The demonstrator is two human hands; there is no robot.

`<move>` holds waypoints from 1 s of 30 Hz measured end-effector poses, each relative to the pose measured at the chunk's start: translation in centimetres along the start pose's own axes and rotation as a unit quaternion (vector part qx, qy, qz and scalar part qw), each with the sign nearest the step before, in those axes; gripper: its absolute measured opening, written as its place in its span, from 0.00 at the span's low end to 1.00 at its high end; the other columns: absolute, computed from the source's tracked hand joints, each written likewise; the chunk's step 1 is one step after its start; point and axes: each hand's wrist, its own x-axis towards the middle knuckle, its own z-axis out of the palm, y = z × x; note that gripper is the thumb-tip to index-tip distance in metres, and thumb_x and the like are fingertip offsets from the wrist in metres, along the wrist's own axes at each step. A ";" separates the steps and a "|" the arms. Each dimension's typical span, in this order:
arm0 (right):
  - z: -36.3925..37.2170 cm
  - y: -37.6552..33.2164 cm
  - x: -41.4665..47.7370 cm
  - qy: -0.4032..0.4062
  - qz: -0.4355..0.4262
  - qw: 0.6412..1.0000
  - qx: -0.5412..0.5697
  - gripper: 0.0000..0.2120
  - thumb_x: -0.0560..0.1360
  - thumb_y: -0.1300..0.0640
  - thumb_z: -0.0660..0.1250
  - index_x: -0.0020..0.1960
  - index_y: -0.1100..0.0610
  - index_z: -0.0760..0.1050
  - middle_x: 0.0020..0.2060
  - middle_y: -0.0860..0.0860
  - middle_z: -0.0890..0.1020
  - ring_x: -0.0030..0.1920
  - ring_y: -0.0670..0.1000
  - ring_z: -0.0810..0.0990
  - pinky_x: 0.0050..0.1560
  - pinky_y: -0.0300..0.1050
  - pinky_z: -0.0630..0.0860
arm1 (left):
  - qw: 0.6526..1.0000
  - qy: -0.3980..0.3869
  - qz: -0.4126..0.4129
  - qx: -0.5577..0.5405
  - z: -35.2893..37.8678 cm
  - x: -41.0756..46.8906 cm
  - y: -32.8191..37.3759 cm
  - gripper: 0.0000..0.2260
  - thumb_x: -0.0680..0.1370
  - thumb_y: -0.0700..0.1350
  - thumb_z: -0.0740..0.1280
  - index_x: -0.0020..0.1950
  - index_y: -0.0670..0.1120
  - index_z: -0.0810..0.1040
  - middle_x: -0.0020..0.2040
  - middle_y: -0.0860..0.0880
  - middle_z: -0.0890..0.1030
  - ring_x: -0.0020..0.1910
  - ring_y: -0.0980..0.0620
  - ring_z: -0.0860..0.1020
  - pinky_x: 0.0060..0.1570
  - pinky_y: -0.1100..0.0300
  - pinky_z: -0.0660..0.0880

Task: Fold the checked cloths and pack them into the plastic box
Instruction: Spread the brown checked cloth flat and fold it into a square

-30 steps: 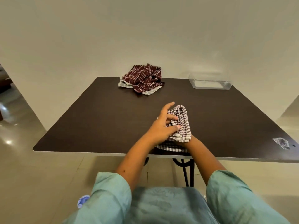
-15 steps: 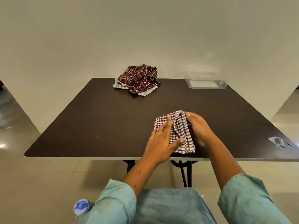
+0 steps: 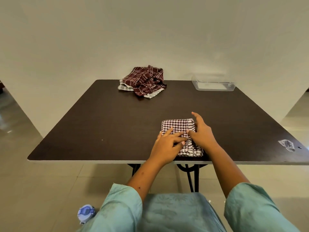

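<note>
A folded brown-and-white checked cloth (image 3: 178, 127) lies flat near the front edge of the dark table (image 3: 117, 124). My left hand (image 3: 168, 145) presses on its near left part with straight fingers. My right hand (image 3: 201, 133) rests along the cloth's right edge, fingers spread and relaxed. A crumpled pile of maroon checked cloths (image 3: 144, 80) sits at the back of the table, left of centre. The clear plastic box (image 3: 214, 84) stands at the back right, by the wall; I see nothing inside it.
A torn sticker patch (image 3: 286, 144) marks the table's right front corner. A small blue object (image 3: 86, 213) lies on the tiled floor by my left sleeve. The wall runs right behind the table.
The cloth went from being lifted and bunched in both hands to lying flat as a folded square. Both hands now rest on it with fingers straightened.
</note>
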 end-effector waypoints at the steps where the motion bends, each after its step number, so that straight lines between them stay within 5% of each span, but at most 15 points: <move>1: 0.1 0.1 0.0 0.021 0.007 1.000 0.003 0.32 0.77 0.65 0.64 0.75 0.49 0.57 0.67 0.57 0.72 0.56 0.51 0.77 0.51 0.37 0.72 | 0.998 0.023 -0.005 -0.061 -0.1 -0.2 -0.1 0.13 0.81 0.51 0.60 0.63 0.53 0.79 0.71 0.55 0.71 0.75 0.53 0.58 0.75 0.45 0.45; 4: 0.3 0.4 0.1 0.071 0.011 0.997 0.024 0.25 0.78 0.67 0.61 0.71 0.49 0.64 0.63 0.56 0.75 0.53 0.50 0.79 0.47 0.39 0.77 | 0.983 0.087 -0.019 -0.158 -0.3 -0.8 -0.2 0.12 0.76 0.52 0.68 0.58 0.52 0.82 0.68 0.55 0.74 0.74 0.54 0.61 0.75 0.45 0.46; 7: 0.3 0.7 0.4 0.091 0.033 0.994 0.057 0.18 0.78 0.66 0.60 0.63 0.49 0.70 0.54 0.53 0.80 0.53 0.52 0.80 0.50 0.47 0.79 | 0.996 0.024 -0.010 -0.080 -0.5 -0.8 -0.2 0.28 0.70 0.62 0.71 0.68 0.56 0.74 0.74 0.57 0.66 0.76 0.55 0.53 0.74 0.47 0.42; 15: 0.8 1.0 0.3 0.166 0.073 0.982 0.057 0.03 0.80 0.60 0.58 0.52 0.57 0.69 0.43 0.53 0.78 0.46 0.54 0.79 0.46 0.52 0.77 | 0.981 -0.017 0.059 0.182 0.7 -0.5 -0.5 0.45 0.64 0.79 0.50 0.76 0.58 0.59 0.77 0.55 0.58 0.77 0.50 0.49 0.73 0.42 0.44; 19: 0.6 0.8 -0.2 0.137 0.091 0.985 0.060 0.13 0.80 0.47 0.58 0.56 0.56 0.71 0.51 0.54 0.79 0.51 0.53 0.78 0.51 0.52 0.76 | 0.971 -0.018 0.056 0.233 1.2 -0.6 -0.2 0.45 0.64 0.78 0.45 0.77 0.57 0.57 0.78 0.54 0.56 0.78 0.49 0.49 0.71 0.37 0.42; 25: 0.4 0.8 -1.7 0.018 0.106 0.987 -0.119 0.32 0.72 0.36 0.64 0.67 0.54 0.64 0.59 0.52 0.77 0.59 0.56 0.76 0.58 0.56 0.75 | 0.982 -0.034 0.056 0.175 0.9 -0.6 -0.2 0.51 0.61 0.80 0.44 0.78 0.53 0.51 0.79 0.54 0.52 0.78 0.50 0.46 0.73 0.38 0.43; 30: 0.1 0.0 -2.4 -0.055 0.163 0.984 0.047 0.36 0.63 0.43 0.75 0.62 0.59 0.63 0.51 0.49 0.77 0.52 0.52 0.79 0.49 0.49 0.78 | 0.996 -0.049 0.028 0.072 0.3 -0.6 -0.2 0.57 0.59 0.82 0.48 0.78 0.49 0.40 0.79 0.51 0.49 0.78 0.54 0.46 0.75 0.43 0.43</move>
